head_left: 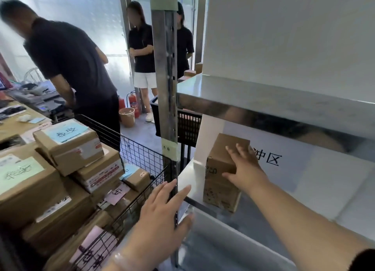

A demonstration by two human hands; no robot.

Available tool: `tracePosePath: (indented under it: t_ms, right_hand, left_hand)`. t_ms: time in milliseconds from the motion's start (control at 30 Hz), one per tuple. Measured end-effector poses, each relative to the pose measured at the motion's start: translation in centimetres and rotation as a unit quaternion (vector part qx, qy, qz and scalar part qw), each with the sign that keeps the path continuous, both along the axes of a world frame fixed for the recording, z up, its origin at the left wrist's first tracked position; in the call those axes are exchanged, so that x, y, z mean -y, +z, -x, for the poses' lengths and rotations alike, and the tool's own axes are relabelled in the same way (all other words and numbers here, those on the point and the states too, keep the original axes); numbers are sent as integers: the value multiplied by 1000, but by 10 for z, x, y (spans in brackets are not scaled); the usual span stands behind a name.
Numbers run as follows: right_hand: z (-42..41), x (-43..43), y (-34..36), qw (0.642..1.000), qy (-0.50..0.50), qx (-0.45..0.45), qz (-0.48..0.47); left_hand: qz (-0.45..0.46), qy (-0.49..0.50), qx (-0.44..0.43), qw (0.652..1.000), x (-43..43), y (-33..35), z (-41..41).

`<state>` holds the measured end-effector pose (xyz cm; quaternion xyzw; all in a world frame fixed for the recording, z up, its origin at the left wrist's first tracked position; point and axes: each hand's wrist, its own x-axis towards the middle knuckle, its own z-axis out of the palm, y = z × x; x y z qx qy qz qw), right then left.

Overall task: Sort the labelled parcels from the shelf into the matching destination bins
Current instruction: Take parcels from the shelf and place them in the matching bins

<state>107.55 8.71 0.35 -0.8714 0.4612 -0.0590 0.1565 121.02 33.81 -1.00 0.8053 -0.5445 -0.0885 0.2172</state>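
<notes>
A brown cardboard parcel (220, 181) stands upright on the white metal shelf (316, 191). My right hand (245, 169) lies on its top right side, fingers spread over the top and thumb against the front face. My left hand (164, 214) hangs open in front of the shelf's steel post (165, 92), fingers straight, holding nothing. To the left, a black wire basket (140, 155) is stacked with several labelled cardboard parcels (69, 144) carrying blue, green and pink handwritten notes.
A person in a dark shirt (71, 63) bends over a desk at the left. Two more people stand behind the post. A black plastic crate (188, 126), red fire extinguishers (133, 102) and a brown bucket (127, 116) sit on the floor beyond.
</notes>
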Motion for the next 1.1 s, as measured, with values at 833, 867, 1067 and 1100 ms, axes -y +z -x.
tracePosePath:
  t_ms: [833, 867, 1067, 1100]
  right_hand:
    - [73, -36, -1, 851, 146, 466, -196]
    - [69, -34, -1, 826, 127, 465, -291]
    - [54, -39, -4, 843, 127, 389, -348]
    - [51, -42, -4, 866, 126, 381, -298]
  left_hand:
    - [270, 135, -621, 723, 77, 3, 51]
    - [269, 131, -630, 717, 75, 1, 51]
    - [277, 161, -517, 794, 63, 1, 56]
    - [279, 166, -489, 809, 61, 2, 58]
